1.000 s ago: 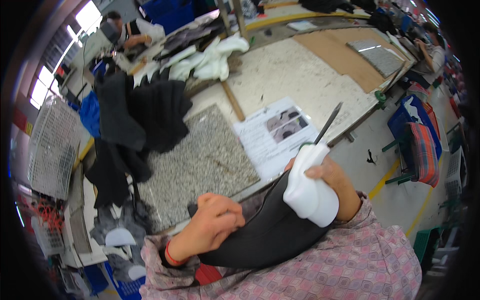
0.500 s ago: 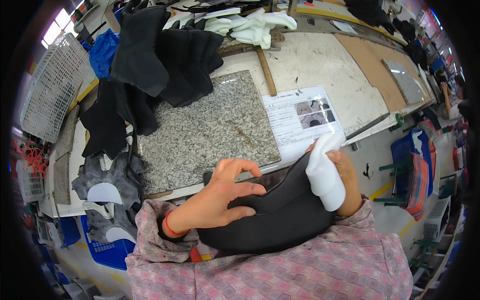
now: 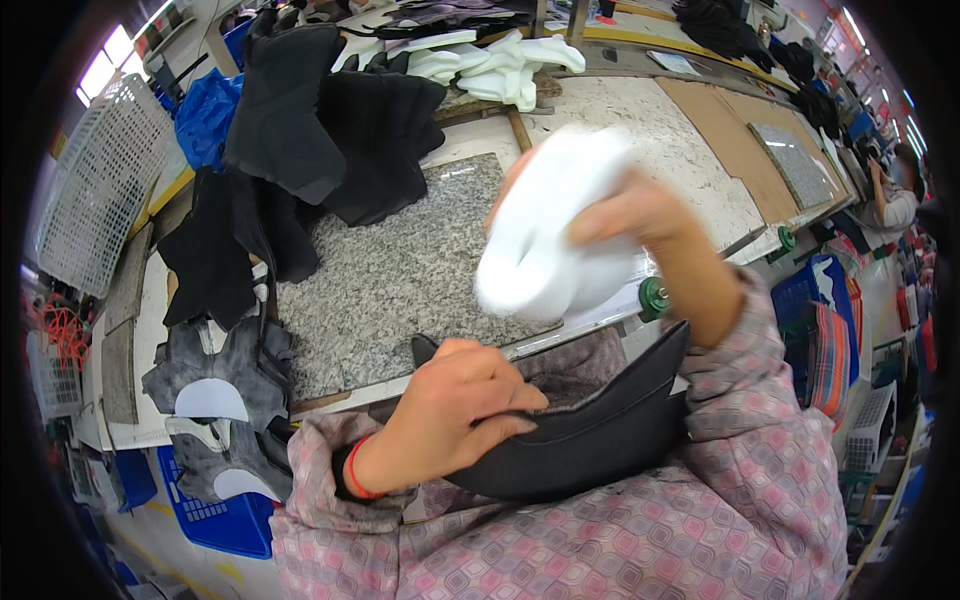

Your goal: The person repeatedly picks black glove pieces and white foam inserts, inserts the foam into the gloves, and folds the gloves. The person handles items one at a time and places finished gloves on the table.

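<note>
My left hand (image 3: 450, 415) is closed, thumb and fingers pinching the upper rim of a curved black padded fabric piece (image 3: 590, 440), which looks like a shoe upper. That piece rests against my lap, its pointed end rising at the right. Above it, my right hand (image 3: 625, 215) grips a white moulded piece (image 3: 560, 220), perhaps foam, smeared by motion. The white piece hangs apart from the black one, over the edge of the speckled stone slab (image 3: 400, 260).
Black fabric pieces (image 3: 285, 110) are heaped at the back left, with grey cut pieces (image 3: 215, 375) nearer me. More white pieces (image 3: 520, 65) lie at the back. A white basket (image 3: 105, 180) stands left and a blue crate (image 3: 225, 520) below. Another person (image 3: 895, 190) sits far right.
My right hand has lifted the white piece up and left, away from the black piece's right end. My left hand has closed its fingers on the black rim, having been spread before.
</note>
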Tool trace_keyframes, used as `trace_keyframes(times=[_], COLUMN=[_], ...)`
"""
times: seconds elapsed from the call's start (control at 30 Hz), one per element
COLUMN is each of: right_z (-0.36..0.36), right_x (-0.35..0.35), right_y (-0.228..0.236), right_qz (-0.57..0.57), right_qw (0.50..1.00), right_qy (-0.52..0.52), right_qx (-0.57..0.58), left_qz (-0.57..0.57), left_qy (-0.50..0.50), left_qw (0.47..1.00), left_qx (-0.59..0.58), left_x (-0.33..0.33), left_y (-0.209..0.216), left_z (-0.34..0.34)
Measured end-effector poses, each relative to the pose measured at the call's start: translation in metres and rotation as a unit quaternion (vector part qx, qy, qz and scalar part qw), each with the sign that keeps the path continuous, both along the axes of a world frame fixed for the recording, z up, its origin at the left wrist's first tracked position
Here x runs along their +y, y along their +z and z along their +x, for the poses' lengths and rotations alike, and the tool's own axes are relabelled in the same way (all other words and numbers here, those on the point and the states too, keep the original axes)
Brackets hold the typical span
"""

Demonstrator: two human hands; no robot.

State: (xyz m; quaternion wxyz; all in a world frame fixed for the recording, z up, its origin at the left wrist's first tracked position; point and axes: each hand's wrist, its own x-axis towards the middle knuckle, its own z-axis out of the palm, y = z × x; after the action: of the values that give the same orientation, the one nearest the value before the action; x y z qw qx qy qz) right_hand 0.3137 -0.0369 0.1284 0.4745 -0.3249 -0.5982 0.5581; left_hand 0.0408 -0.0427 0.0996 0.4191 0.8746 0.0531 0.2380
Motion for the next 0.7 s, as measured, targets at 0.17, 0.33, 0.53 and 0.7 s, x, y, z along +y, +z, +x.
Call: trace_keyframes(times=[0.17, 0.33, 0.53, 0.7], right_z=[-0.046, -0.057, -0.058, -0.06], right_x=[0.012, -0.002, -0.002, -0.005], right_y=[-0.107, -0.129, -0.124, -0.126], right_qz=[-0.21, -0.246, -0.226, -0.24], right_qw=[0.898, 0.866, 0.873, 0.863], right_qy=[0.239, 0.259, 0.254, 0.252], right_qx=[0.305, 0.349, 0.35, 0.367], left_qz=[-0.061, -0.088, -0.074, -0.066], left_qy=[0.092, 0.128, 0.116, 0.121], left_qw=[0.994, 0.986, 0.985, 0.984], left_qx=[-0.026, -0.059, -0.106, -0.113], left_x=[-0.02, -0.022, -0.016, -0.019], left_y=[0.009, -0.011, -0.021, -0.024], left_z=[-0.017, -0.019, -0.01, -0.011])
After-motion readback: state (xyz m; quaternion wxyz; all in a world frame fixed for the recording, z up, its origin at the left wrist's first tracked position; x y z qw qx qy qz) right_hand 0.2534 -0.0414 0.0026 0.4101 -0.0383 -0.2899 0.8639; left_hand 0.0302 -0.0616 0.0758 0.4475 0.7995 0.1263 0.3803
